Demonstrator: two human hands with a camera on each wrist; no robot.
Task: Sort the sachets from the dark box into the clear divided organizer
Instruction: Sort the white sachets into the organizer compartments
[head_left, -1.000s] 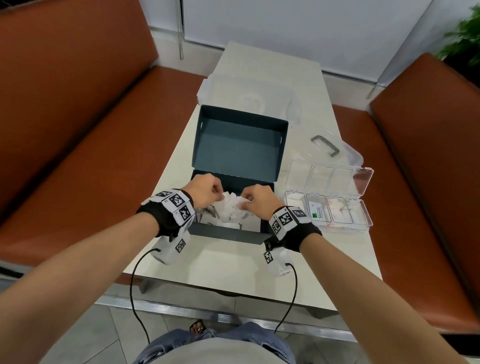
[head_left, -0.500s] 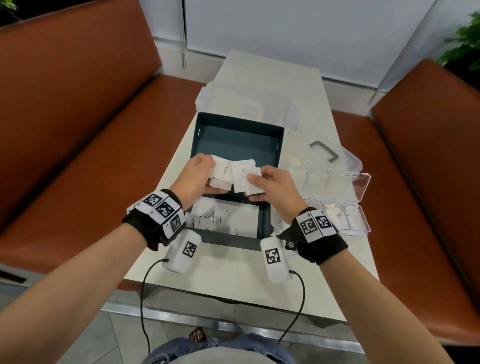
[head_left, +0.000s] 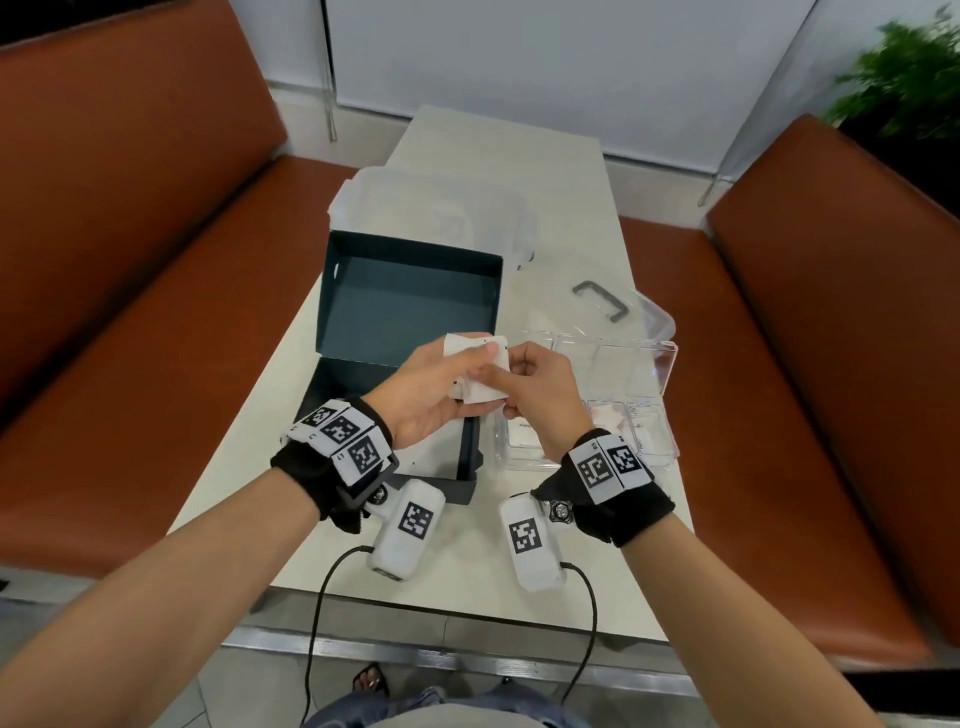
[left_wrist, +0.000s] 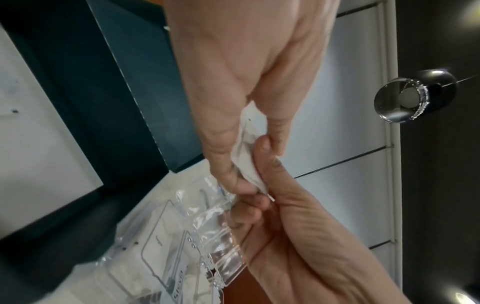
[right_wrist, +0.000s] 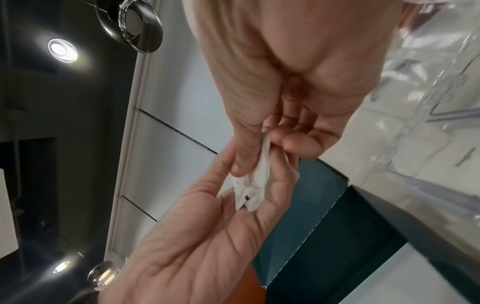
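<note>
Sachets (head_left: 480, 371) pinched by left hand (head_left: 431, 387) and right hand (head_left: 540, 387), wrist views show creased undersides.

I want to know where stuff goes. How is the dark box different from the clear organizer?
The dark box is solid dark teal, while the clear organizer is see-through. The dark box's lid shows one undivided space; the clear organizer is split into small compartments. The dark box sits on the person's left, the clear organizer on their right. Both stand open on the white table.

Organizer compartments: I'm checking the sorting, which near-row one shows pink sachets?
In the clear organizer, the near-row compartment with pink sachets sits just beyond the right hand; its neighbours show only white.
</note>
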